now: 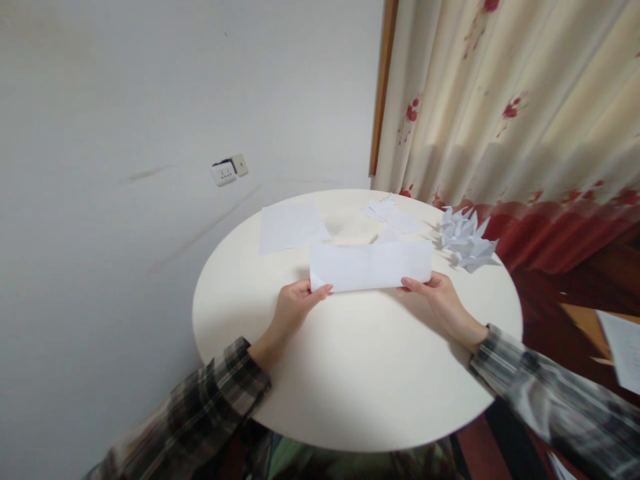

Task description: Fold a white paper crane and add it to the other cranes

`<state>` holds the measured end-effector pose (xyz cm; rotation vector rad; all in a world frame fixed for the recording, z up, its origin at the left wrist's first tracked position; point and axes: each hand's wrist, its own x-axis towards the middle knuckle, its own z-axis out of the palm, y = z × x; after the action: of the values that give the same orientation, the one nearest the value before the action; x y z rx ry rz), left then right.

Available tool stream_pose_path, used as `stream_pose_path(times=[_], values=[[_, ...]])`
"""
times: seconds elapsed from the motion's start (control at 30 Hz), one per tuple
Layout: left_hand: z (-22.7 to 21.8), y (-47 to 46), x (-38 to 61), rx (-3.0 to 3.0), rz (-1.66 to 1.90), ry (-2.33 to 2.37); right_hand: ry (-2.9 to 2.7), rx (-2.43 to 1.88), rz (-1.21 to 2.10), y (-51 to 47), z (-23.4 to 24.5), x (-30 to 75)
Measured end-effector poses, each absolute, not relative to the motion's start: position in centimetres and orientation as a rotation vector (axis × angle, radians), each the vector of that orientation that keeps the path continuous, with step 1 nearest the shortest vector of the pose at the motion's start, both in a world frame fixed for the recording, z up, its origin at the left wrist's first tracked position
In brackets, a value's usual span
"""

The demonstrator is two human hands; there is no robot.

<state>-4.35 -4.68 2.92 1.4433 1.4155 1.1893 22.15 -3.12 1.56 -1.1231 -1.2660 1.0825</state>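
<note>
Both hands hold a long white strip of folded paper [371, 265] above the round table. My left hand [296, 308] pinches its lower left corner, thumb in front and fingers behind. At the lower right corner, my right hand [439, 300] grips it the same way. A faint vertical crease runs near the middle of the strip. Just behind it lies a small piece of white paper [389, 235], partly hidden by the strip.
On the white table [350, 380], a flat paper sheet [290, 225] lies at the back left. Smaller paper pieces [393, 215] rest at the back, and several pointed folded paper shapes [465, 237] cluster at the right edge. A wall socket [223, 173] and a curtain [500, 120] stand beyond.
</note>
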Motion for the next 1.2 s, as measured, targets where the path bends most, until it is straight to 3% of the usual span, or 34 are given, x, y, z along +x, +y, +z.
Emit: stream_pose_path(times=[0.53, 0.8, 1.0, 1.2], values=[[1.5, -4.0, -4.3, 1.143, 1.119, 1.265, -1.096, -1.141, 1.244, -1.8, 0.7, 21.2], [1.6, -3.5, -4.6, 1.824, 1.265, 1.385, -1.513, -1.041, 1.633, 2.1, 1.9, 23.4], [3.3, -3.6, -2.8, 2.327, 0.748, 0.745, -1.905, -1.089, 1.642, 3.7, 2.4, 22.1], [3.2, -1.4, -1.9, 2.287, 0.497, 0.717, -2.09, -1.089, 1.538, 4.4, 2.1, 22.0]])
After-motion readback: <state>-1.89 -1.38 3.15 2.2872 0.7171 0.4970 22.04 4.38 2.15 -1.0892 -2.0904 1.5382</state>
